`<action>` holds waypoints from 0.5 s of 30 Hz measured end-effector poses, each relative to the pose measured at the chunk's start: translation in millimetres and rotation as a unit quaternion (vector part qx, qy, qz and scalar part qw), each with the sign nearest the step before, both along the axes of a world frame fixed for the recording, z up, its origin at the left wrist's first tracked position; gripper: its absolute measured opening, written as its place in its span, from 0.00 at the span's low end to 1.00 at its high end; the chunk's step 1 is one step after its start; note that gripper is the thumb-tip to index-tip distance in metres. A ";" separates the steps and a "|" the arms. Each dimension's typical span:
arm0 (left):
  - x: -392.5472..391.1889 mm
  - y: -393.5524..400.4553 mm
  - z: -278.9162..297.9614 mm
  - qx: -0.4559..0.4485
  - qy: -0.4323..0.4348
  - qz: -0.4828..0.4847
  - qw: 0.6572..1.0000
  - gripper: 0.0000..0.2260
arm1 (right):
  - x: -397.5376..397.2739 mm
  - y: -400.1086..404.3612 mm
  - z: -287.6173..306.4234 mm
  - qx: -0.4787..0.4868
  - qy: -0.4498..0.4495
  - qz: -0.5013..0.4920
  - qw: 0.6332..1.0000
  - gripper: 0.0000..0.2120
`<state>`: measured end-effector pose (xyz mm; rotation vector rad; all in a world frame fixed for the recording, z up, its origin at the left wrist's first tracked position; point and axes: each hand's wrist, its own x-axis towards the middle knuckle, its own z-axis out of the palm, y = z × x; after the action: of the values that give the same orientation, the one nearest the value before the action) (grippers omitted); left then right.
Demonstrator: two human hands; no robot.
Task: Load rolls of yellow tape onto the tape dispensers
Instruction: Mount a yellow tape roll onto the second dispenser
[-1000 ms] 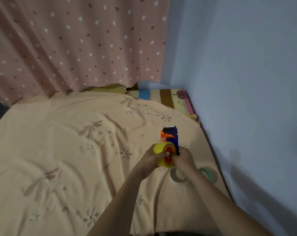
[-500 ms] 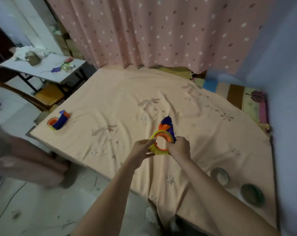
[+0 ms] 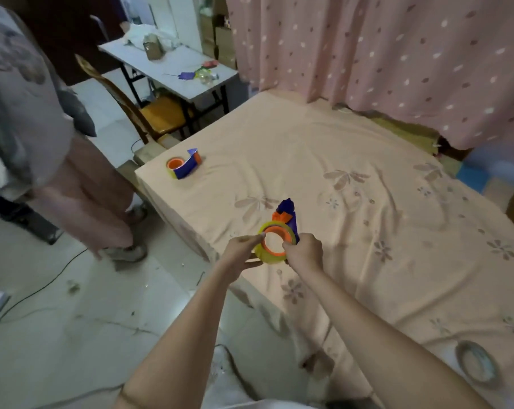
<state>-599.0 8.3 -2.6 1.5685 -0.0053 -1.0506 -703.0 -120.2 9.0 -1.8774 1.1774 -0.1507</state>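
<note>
Over the near edge of the bed I hold a blue and orange tape dispenser [image 3: 288, 214] with a roll of yellow tape [image 3: 269, 255] around its orange hub. My right hand [image 3: 304, 251] grips the dispenser's body at the roll's right side. My left hand [image 3: 240, 252] pinches the yellow roll's left rim. A second blue and orange dispenser [image 3: 183, 164], with a roll on its orange hub, lies on the bed's far left corner.
The bed [image 3: 367, 219] has a peach floral sheet; a pale tape roll [image 3: 477, 365] lies at its near right. Another person [image 3: 34, 134] stands at left on the floor. A wooden chair [image 3: 149, 113] and white table [image 3: 173, 69] stand behind; a pink dotted curtain [image 3: 397, 54] hangs at the back.
The view has swung left, bringing the floor, the other person and the second dispenser into sight. My hands have kept hold of the dispenser and yellow roll, now showing the open hub.
</note>
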 end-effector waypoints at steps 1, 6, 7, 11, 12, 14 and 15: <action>15.2 11.6 -4.4 0.005 0.003 -0.001 1.000 0.19 | 16.0 11.0 -1.5 -0.002 0.008 0.002 1.000 0.07; 86.8 65.9 -17.8 0.016 0.005 0.005 1.000 0.13 | 91.0 60.3 -4.8 -0.003 0.033 0.027 0.999 0.09; 99.1 72.8 -19.0 0.016 0.006 0.002 1.000 0.14 | 103.7 66.4 -4.8 -0.005 0.037 0.028 0.999 0.10; 143.2 88.7 -20.7 0.011 0.002 -0.003 1.000 0.14 | 149.5 81.0 -3.2 -0.003 0.048 0.025 0.999 0.09; 153.5 90.1 -21.0 0.009 0.001 -0.002 1.000 0.13 | 160.3 82.2 -3.7 -0.004 0.051 0.026 0.998 0.09; 174.3 89.7 -22.5 0.010 0.002 0.000 1.000 0.12 | 182.1 81.4 -6.5 -0.004 0.055 0.023 0.998 0.08; 184.8 88.6 -24.2 0.011 0.002 0.000 1.000 0.12 | 193.0 80.0 -8.1 -0.004 0.058 0.023 0.998 0.08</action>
<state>-414.3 96.9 -26.9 1.5853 0.0095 -1.0573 -510.1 -40.2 0.8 -1.9398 1.2119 -0.0215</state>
